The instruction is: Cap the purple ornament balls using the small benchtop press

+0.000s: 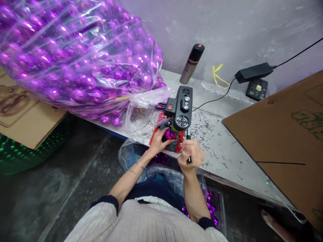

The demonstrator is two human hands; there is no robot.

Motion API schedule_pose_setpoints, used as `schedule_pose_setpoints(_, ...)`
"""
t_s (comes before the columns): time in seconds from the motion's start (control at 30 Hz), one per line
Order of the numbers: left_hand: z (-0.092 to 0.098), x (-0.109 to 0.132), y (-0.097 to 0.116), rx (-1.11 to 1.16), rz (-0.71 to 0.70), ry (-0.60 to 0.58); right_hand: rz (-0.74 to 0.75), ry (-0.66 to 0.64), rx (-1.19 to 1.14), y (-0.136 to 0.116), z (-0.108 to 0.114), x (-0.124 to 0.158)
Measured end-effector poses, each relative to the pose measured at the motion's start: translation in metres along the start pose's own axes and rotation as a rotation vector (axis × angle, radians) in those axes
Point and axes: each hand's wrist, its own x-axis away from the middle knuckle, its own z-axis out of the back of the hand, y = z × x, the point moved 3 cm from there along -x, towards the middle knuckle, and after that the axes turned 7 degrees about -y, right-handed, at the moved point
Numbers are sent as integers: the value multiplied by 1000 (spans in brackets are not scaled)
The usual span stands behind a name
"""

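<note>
A small black press machine (181, 109) with a red switch stands on a red glittery base (179, 138) at the table's near edge. My left hand (158, 141) is closed around a shiny purple ball (170, 134) held under the machine's head. My right hand (190, 154) is wrapped round the machine's lever handle (188, 136), just right of the ball.
A huge clear plastic bag of purple balls (75, 53) fills the left, resting on cardboard (25, 114). A spray can (191, 64), power adapter (253, 72) and cable lie at the back. A cardboard sheet (285, 134) covers the right. Small metal bits (207, 129) litter the table. More purple balls (210, 208) lie in a bag in my lap.
</note>
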Motion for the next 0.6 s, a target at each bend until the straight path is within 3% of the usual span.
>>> schedule_pose_setpoints(0.2,1,1,-1,7,-26,-1,84,69,-26,13,-16,26)
schedule_pose_setpoints(0.6,0,1,-3,-30,-46,12,29,151,-69,19,-28,39)
